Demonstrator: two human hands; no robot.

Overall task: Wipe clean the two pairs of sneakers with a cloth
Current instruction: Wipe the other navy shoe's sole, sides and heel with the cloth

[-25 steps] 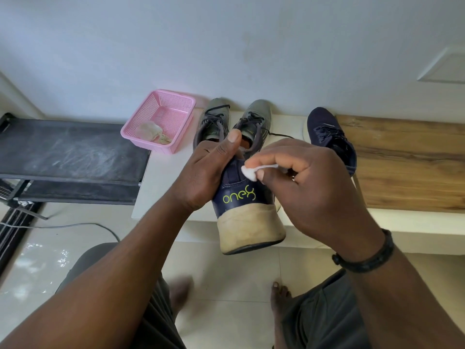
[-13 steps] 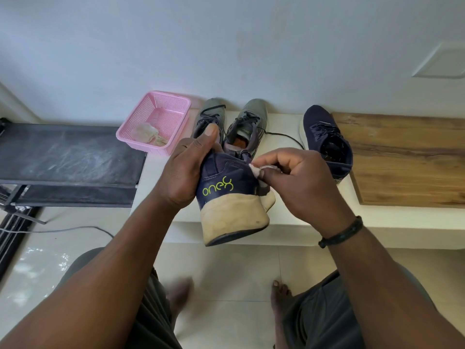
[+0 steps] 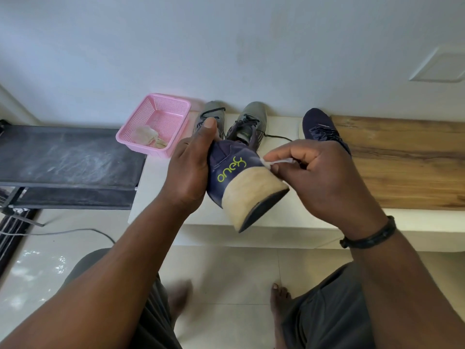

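Navy sneaker gripped in left hand; right hand pinches cloth, seemingly touching it.

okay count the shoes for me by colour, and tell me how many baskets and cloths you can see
Navy sneakers: 2, one held, one on the ledge
Grey sneakers: 2, and
Pink basket: 1
Cloths: 2, white one in the right hand, crumpled one in the basket
Total: 7
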